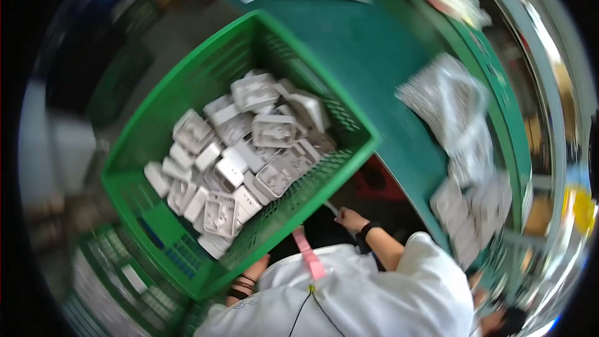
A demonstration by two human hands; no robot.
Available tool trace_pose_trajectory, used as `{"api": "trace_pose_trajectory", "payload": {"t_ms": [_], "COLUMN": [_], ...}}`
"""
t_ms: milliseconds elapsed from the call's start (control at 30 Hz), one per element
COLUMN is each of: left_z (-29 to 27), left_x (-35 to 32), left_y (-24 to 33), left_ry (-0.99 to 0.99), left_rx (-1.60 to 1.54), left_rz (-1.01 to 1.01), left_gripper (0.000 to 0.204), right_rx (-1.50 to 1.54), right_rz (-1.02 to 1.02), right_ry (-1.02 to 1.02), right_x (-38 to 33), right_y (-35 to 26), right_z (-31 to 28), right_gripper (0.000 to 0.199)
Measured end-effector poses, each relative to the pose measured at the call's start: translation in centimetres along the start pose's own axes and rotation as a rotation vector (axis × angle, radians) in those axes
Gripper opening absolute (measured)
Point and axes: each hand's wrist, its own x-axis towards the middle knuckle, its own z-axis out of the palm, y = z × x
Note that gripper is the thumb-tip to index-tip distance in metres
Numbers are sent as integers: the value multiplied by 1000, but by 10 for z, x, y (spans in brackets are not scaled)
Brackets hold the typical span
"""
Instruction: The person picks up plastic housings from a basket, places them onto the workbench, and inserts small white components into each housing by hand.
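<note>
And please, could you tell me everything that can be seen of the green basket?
The green basket is a deep, open, roughly rectangular container, apparently plastic, with a smooth rim and slotted walls. It is set diagonally across the view and holds a loose heap of pale parts. Its right side overlaps the green tabletop in the picture, but what supports it is unclear. The left hand is at its near side, partly hidden; whether it grips cannot be told.

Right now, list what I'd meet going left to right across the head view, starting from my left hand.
Left hand → pink strap → right hand → crumpled clear plastic → yellow item near the right rim.
</note>
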Motion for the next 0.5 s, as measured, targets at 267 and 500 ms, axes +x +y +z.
{"api": "trace_pose_trajectory", "payload": {"t_ms": [267,500], "left_z": [-128,-133], "left_x": [43,132], "left_y": [253,343], "left_ry": [-203,404], "left_rx": [-189,371], "left_rz": [436,792], "left_gripper": [11,28], "right_rx": [-211,-27], "right_rz": [-361,-212], "right_ry": [531,735], "right_x": [-111,-172], "right_y": [-73,-9], "right_z": [-68,-123], "right_gripper": [23,22]}}
